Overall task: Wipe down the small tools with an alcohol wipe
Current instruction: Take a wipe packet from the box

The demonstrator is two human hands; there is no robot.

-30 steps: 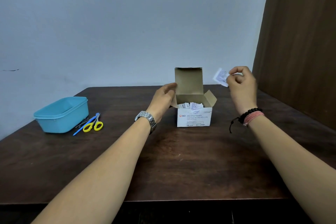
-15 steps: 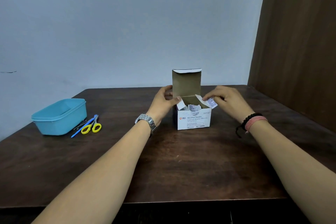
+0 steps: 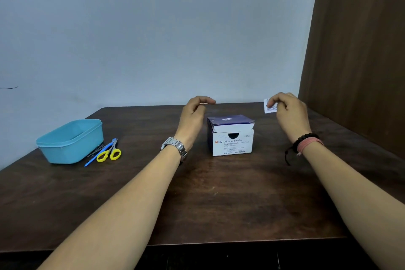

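Right hand: I see it pinching a wipe packet, raised near the table's far edge.
Left hand: loosely curled, empty, beside the box.

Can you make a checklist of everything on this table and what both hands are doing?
Surface: dark wooden table, bare in front.
Job's things: alcohol swab box, lid folded down; wipe packet pinched in right hand; yellow-handled scissors, blue tool and small metal tools beside the tub.
Clutter: light blue tub, far left.
Grip: left hand holds nothing, raised beside the box.
Cables: nothing seen.
Surroundings: pale wall, brown panel on the right.
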